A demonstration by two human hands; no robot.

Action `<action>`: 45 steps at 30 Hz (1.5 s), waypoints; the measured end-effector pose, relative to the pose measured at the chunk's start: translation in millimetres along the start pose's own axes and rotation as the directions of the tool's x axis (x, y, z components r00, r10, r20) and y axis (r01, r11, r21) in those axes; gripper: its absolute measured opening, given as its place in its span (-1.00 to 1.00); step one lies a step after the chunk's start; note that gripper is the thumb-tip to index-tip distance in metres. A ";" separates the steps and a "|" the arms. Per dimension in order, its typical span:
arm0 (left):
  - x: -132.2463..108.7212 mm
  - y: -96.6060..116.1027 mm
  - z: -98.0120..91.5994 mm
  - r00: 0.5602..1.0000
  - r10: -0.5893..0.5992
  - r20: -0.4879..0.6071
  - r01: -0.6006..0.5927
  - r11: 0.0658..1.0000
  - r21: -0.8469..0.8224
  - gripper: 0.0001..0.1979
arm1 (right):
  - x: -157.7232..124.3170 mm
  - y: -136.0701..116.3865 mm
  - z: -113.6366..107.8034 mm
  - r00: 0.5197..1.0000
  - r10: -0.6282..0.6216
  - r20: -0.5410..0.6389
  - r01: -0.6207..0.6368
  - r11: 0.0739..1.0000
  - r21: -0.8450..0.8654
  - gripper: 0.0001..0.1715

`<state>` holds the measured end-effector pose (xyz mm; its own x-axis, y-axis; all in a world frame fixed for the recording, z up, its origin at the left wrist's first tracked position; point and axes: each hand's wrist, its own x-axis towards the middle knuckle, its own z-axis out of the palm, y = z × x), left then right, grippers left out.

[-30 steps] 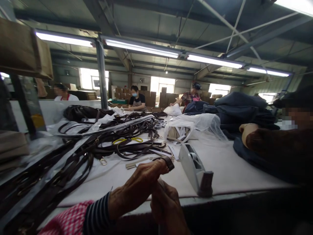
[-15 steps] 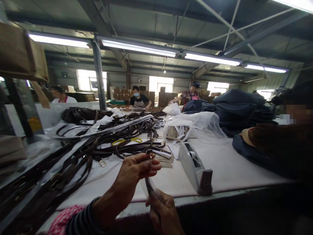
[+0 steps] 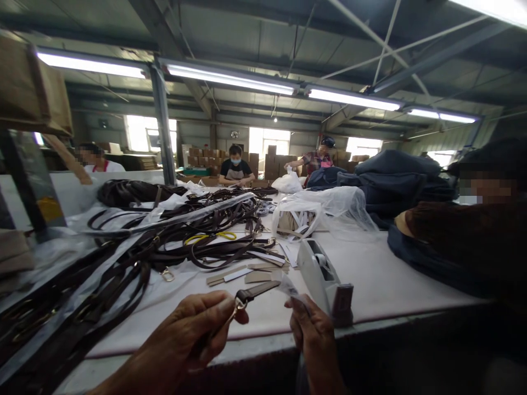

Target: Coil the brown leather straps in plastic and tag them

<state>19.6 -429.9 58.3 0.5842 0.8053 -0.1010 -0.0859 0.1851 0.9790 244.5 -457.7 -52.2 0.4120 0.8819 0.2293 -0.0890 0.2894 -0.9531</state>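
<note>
At the near edge of the bench (image 3: 391, 285), we hold our two hands up a little apart. Our left hand (image 3: 185, 340) has its fingers closed on the end of a dark strap (image 3: 259, 289), pinching it just behind the metal clasp (image 3: 240, 300), so the strap's short free end points right, above the bench. Our right hand (image 3: 317, 334) has its fingers pinched on a crumpled piece of clear film (image 3: 289, 286), which it lifts close to the strap's tip. We cannot tell whether the two touch.

Just beyond the right hand stands a grey tape dispenser (image 3: 321, 277). Flat paper strips (image 3: 230, 274) lie just behind the strap, and a big heap of straps (image 3: 185, 230) spreads over the bench to the left. Farther back sit a plastic bag (image 3: 329, 206) and a pile of dark cloth goods (image 3: 395, 175). A co-worker's dark sleeve (image 3: 457, 236) rests at the right.

As we judge it, the work goes best with the left grip kept low on the clasp, so that the strap end stays level and steady. The film should be held by its edge, taut rather than bunched, and both kept clear of the dispenser's blade.
</note>
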 end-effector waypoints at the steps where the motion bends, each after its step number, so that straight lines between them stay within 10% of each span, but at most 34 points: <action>1: -1.4 0.1 1.5 0.999 0.001 -0.050 -0.004 0.998 -0.062 -0.55 | 2.3 -5.7 0.0 0.999 -0.047 -0.010 0.047 0.998 -0.039 -0.41; 21: 13.3 -22.5 -12.1 0.946 0.055 0.319 0.002 0.985 -0.175 -0.52 | 19.1 -15.4 6.5 0.990 -0.119 0.074 0.126 0.987 -0.102 -0.45; 30: 6.3 11.4 4.5 0.970 0.222 0.103 -0.203 0.964 -0.171 -0.69 | -9.3 -0.6 33.9 0.986 0.010 0.165 -0.012 1.000 0.012 -0.44; 36: 39.1 -2.5 24.1 0.851 0.481 -0.209 -0.483 0.874 0.045 -0.74 | -57.0 9.2 70.9 0.952 0.169 0.256 -0.204 0.972 0.116 -0.31; 40: 50.6 -33.4 11.9 0.683 0.717 0.139 -0.634 0.488 0.600 -0.74 | -59.0 -2.5 65.3 0.913 0.266 0.310 -0.319 0.938 0.135 -0.31; 42: 48.2 -40.2 1.9 0.596 0.677 0.432 -0.710 0.192 0.678 -0.72 | -54.0 -7.4 55.2 0.887 0.292 0.358 -0.359 0.924 0.135 -0.32; 45: 38.6 -38.4 -8.9 0.584 0.515 0.628 -0.739 0.016 0.674 -0.75 | -45.4 -11.2 37.7 0.821 0.354 0.448 -0.453 0.882 0.133 -0.37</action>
<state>38.3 -400.9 15.2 0.8034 0.2122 0.5564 0.1109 -0.9713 0.2102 192.6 -486.8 -44.5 -0.0999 0.9932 -0.0603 -0.3856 -0.0945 -0.9178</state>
